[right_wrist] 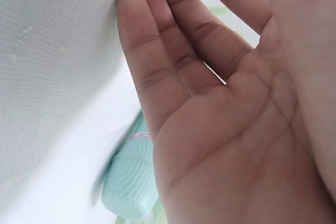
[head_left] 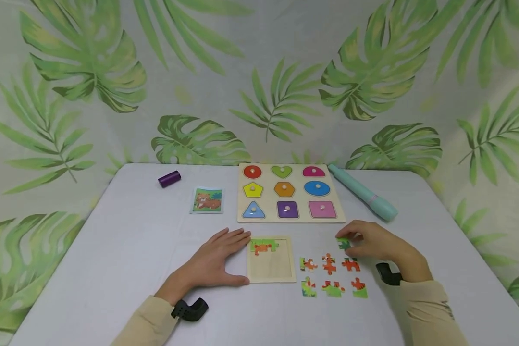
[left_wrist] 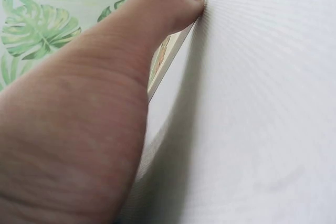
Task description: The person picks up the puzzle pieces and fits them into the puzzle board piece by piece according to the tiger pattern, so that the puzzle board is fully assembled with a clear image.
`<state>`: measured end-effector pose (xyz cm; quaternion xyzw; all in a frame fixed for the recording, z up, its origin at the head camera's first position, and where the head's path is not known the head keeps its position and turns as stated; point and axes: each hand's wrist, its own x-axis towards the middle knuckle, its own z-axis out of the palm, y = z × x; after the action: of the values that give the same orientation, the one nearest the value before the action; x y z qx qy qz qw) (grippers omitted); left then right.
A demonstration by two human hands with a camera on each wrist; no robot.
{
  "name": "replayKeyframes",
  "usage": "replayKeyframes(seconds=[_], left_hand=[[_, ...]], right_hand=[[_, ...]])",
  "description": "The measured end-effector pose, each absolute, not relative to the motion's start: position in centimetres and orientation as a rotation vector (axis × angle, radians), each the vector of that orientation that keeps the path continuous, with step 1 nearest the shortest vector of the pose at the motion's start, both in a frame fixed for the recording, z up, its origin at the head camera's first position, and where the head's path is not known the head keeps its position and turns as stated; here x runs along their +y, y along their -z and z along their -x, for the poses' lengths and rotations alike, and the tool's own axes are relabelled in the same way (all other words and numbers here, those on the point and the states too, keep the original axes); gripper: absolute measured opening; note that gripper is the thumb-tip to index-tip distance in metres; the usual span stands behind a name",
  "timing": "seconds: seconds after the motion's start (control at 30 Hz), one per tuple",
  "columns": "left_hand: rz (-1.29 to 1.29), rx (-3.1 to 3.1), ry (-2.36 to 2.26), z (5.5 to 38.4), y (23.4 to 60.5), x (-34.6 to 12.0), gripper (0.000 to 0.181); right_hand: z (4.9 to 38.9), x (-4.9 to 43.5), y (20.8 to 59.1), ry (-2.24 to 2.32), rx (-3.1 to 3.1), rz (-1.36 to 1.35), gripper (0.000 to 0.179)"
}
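Observation:
My left hand [head_left: 218, 259] lies at the left side of a square wooden puzzle tray [head_left: 270, 269], its fingers extended. Its fingertips touch the upper left corner and its thumb the lower left one. Joined pieces [head_left: 264, 246], green with an orange bear's head, fill the tray's upper left part. To the right of the tray, my right hand [head_left: 374, 244] pinches a green jigsaw piece [head_left: 343, 244] at the tabletop. Several loose pieces [head_left: 328, 264] lie in two rows below that hand. In the right wrist view the fingers hide most of the held piece.
Behind the tray lies a shape board [head_left: 265, 220] with colourful knobbed shapes. A teal tube-like object [head_left: 365, 193] lies right of it. To its left are a bear picture card [head_left: 207, 201] and a purple cylinder [head_left: 169, 179]. Leaf-print cloth [head_left: 285, 105] hangs behind the white table.

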<state>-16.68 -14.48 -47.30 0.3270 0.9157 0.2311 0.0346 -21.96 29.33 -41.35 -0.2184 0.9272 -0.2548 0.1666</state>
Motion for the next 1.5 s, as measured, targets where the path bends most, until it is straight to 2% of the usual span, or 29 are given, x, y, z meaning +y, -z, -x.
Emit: replayKeyframes(seconds=[0.3, 0.97, 1.5], left_hand=[[-0.989, 2.782, -0.749, 16.6, 47.4, -14.1, 0.102], [-0.98, 2.799, -0.725, 16.8, 47.2, -14.3, 0.102], [-0.974, 2.807, -0.726, 16.4, 47.3, -14.5, 0.102]], right_hand=[[22.0, 29.6, 41.8, 0.676, 2.67, 0.564, 0.038], [21.8, 29.0, 41.3, 0.735, 2.682, 0.628, 0.042], [21.7, 28.2, 40.8, 0.718, 2.709, 0.784, 0.038]])
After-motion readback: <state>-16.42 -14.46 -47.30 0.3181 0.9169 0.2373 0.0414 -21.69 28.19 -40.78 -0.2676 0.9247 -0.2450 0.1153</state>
